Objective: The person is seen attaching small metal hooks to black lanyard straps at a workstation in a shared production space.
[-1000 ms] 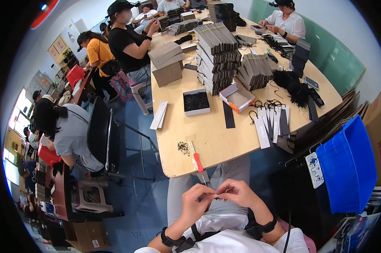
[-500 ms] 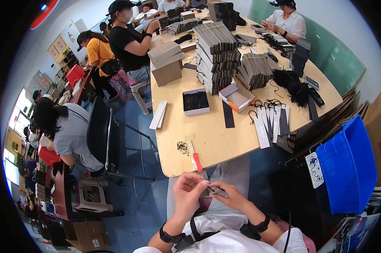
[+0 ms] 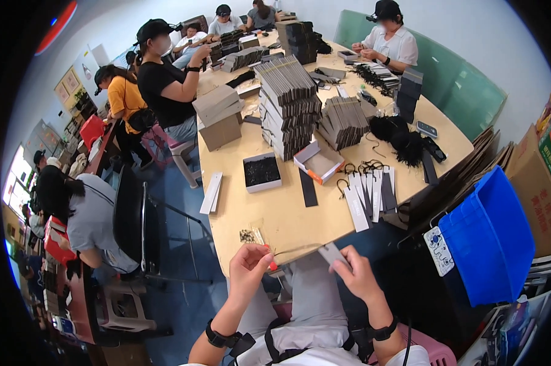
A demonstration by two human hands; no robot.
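Observation:
My right hand point(image 3: 356, 276) grips a grey hang tag point(image 3: 333, 254) between thumb and fingers, just past the table's near edge. A thin dark cord point(image 3: 300, 249) stretches from the tag's end toward my left hand point(image 3: 250, 268), whose thumb and fingers are pinched together at its other end. Close by my left hand lies a red-handled tool point(image 3: 271, 266), partly hidden behind the fingers. Beside it on the table is a small heap of tiny dark pieces point(image 3: 246, 235). Strung tags point(image 3: 370, 194) in white and dark grey lie fanned at the table's right edge.
An open box of black strings point(image 3: 262, 172) and a white-and-orange box point(image 3: 318, 161) stand mid-table. Behind them rise tall tag stacks point(image 3: 287, 104). Black cord bundles point(image 3: 400, 139) lie at right. A blue bin point(image 3: 489, 238) is beside the table. Several people sit or stand around.
My hands have moved apart from close together over my lap, the right one going rightward with the tag. The cord now stretches between them. The view has shifted slightly.

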